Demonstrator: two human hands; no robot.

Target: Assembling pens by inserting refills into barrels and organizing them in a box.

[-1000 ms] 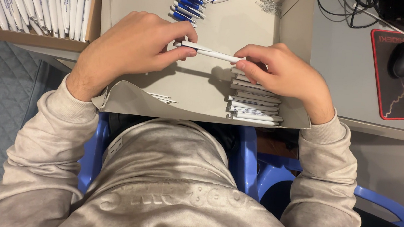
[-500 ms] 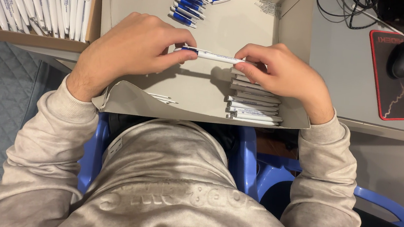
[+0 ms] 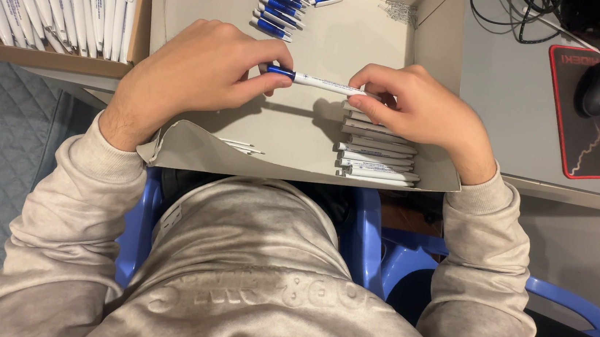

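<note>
Head view: hands hold 1 white, blue-tipped pen.

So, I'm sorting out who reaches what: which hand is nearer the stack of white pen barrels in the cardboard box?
Right. The right hand hovers directly over the stack of white pen barrels; the left hand is off to its left, holding the blue-and-white pen with the right.

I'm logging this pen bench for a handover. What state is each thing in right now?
Pen: level, held at both ends.
Left hand: pinching the blue end.
Right hand: gripping the white end.
White barrels: stacked flat under the right hand.
Blue parts: lying loose.
Tray: open.
Mouse: untouched.
</note>
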